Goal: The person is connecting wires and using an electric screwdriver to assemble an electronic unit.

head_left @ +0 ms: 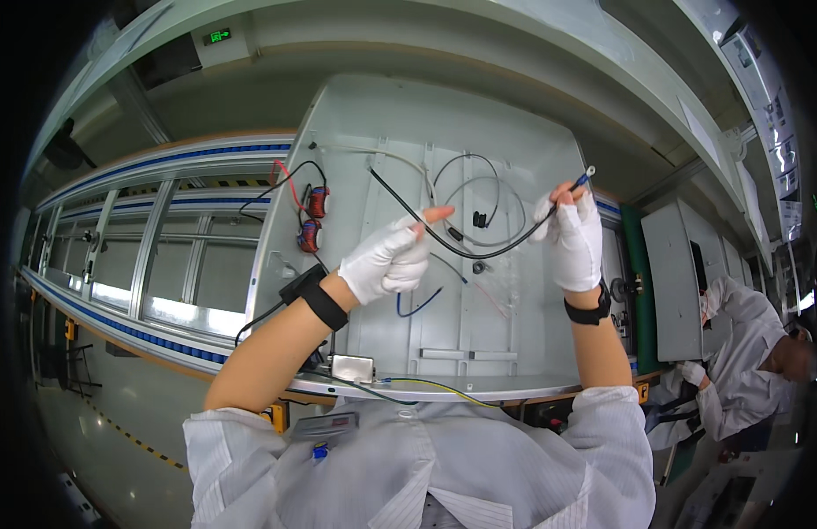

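Note:
A black cable (466,255) sags in a curve across an open light-grey metal enclosure (541,335). My right hand (574,236), in a white glove with bare fingertips, pinches it close to its right end. A blue sleeve and metal ring lug (589,174) stick out above those fingers. Farther left, my gloved left hand (393,257) has the cable between thumb and forefinger, with the forefinger stretched out and the other fingers curled. The cable's left end (373,171) points toward the enclosure's far left. Each wrist wears a black band.
Inside lie a looped grey cable (521,207), a blue wire (419,310) and small black clips (481,219). Two red-wound coils (318,201) sit at the left wall. A silver box (353,368) and yellow-green wire (444,388) are at the near edge. At right, a co-worker (735,353) works.

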`<state>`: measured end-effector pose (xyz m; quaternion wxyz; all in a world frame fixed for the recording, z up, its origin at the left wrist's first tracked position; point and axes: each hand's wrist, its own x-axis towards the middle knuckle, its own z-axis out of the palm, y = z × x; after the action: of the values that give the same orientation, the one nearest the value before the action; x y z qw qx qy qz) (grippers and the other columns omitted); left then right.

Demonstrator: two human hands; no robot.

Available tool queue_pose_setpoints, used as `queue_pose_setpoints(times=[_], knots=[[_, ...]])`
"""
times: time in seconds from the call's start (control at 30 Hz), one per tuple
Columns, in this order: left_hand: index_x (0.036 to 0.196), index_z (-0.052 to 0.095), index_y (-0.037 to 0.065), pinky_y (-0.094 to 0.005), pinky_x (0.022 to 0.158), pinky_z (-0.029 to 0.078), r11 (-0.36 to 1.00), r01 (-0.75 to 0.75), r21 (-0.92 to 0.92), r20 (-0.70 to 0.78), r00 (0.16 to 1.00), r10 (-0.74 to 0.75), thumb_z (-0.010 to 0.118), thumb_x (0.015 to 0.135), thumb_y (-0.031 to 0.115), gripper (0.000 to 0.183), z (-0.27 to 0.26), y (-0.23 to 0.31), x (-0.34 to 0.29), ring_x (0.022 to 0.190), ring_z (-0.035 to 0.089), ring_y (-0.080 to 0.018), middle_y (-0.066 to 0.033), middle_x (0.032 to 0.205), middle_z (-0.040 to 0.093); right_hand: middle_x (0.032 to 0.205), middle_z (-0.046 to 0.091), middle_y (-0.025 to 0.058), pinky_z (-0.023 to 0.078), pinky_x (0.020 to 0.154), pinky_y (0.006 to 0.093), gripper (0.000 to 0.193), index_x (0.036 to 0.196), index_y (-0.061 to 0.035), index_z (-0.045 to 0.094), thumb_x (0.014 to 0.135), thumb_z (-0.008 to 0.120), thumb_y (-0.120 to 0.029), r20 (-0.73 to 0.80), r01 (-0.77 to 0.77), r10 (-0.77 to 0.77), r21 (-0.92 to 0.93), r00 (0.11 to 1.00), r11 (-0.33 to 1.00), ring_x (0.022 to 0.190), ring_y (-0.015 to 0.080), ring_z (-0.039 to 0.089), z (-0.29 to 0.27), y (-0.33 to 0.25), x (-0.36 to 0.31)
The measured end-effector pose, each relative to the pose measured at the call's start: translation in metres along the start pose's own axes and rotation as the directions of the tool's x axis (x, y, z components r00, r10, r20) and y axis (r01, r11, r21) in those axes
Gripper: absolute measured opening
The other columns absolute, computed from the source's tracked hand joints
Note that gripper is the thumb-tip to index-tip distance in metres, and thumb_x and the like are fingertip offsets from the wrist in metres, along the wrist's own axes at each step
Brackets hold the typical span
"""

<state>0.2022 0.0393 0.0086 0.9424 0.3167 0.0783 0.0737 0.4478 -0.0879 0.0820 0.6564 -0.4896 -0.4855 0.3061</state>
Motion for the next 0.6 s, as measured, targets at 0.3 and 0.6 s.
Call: queue_pose_setpoints(times=[0.3,0.6], knots=[[0.105,0.058,-0.001,-0.0215,0.042,0.021,0.911,-0.239,0.337,-0.043,0.962,0.269,0.047,0.102,0.035,0.038,0.033,0.011,-0.019,0.046,0.026,-0.0043,0.0080,0.056,0.028,0.105,0.065,0.0141,0.052,0.085,0.0339,0.034,0.121,0.0004,0.054,0.090,0.063,-0.013,-0.369,-0.060,-0.363,-0.767,0.856,0.639,0.090,0.0233,0.066,-0.002,0.028,-0.027],[0.101,0.063,-0.001,-0.0220,0.055,0.039,0.583,-0.188,0.791,-0.092,0.905,0.416,0.055,0.098,0.035,0.037,0.018,-0.017,-0.010,0.062,0.050,-0.0068,0.0003,0.072,0.055,0.085,0.068,0.0094,0.052,0.073,0.0357,0.027,0.092,-0.0094,0.074,0.080,0.072,-0.033,0.283,0.364,-0.229,-0.739,0.931,0.567,0.081,0.0285,0.065,0.110,-0.004,-0.025]])
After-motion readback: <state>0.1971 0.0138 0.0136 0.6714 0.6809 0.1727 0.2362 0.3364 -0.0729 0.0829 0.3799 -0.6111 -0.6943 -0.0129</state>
